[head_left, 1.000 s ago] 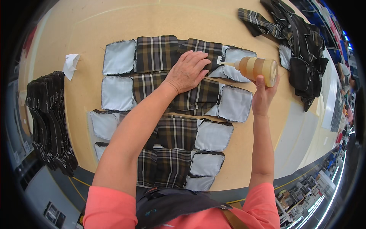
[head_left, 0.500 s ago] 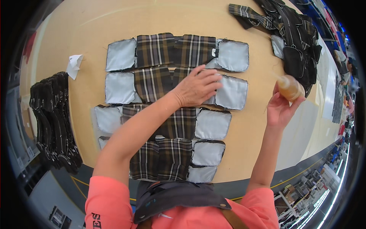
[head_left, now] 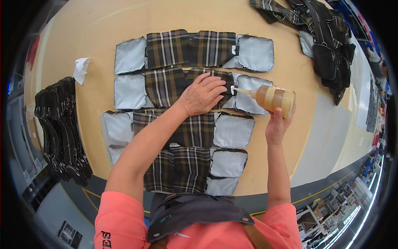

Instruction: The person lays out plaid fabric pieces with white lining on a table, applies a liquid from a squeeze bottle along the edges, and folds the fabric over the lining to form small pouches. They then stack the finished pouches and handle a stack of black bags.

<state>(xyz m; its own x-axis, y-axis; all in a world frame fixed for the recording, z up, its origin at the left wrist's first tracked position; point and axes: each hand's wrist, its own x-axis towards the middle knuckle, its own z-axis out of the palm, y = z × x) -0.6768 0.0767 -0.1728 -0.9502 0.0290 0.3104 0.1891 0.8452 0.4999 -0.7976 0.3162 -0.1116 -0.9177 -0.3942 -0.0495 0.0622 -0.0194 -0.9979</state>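
My left hand lies flat, fingers outstretched, on the second plaid fabric piece from the top. In my right hand is a squeeze bottle of amber liquid, tipped sideways. Its thin nozzle points left and reaches a small white tag at the right end of that plaid; whether it touches cannot be told. The piece carries a pale grey square panel at its right end, partly behind the bottle. Above lies another plaid piece with a similar white tag. More plaid pieces lie nearer me.
A stack of black zippered pieces lies along the left table edge. Black and plaid sewn parts are heaped at the far right. A crumpled white scrap rests on the pale table, left of the plaid rows.
My right hand has brought the bottle left and down to the second piece, tipping its nozzle toward the white tag. My left hand has shifted slightly left, uncovering that tag.
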